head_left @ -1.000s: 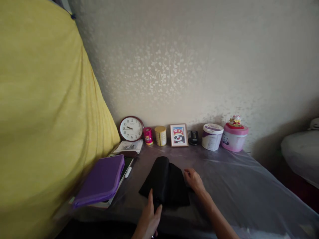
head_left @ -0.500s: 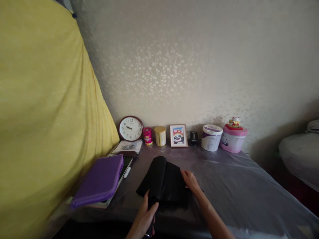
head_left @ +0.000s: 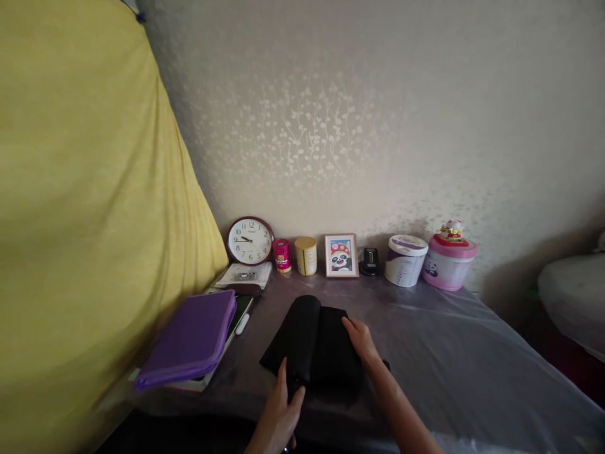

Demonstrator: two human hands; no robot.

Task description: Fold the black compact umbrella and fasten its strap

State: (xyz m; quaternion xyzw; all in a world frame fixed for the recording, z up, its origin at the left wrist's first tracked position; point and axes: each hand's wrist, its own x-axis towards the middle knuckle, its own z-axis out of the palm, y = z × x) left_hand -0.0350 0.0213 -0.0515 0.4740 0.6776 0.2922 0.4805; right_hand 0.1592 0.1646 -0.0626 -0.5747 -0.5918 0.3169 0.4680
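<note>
- Two hands work at one black cloth bundle [head_left: 302, 334], which lies at the lower centre of the frame on the grey-covered table [head_left: 439, 353].
- Left hand [head_left: 278, 410], bottom centre: thumb and forefinger grip either side of the bundle's narrow near end, presumably to steady it; the remaining fingers are largely hidden.
- Right hand [head_left: 360, 340], right of centre: fingers are curled and closed on the bundle's right edge, apparently to keep that flap spread and under control.
- Bundle condition: matt black, thin-looking, with a raised rounded fold at left and a flatter panel at right; lower left corner pointed. Its underside cannot be inspected.
- Purple case [head_left: 189, 334], lower left, and the clock [head_left: 250, 240], left of centre, stand clear of the bundle, probably to leave working room.
</note>
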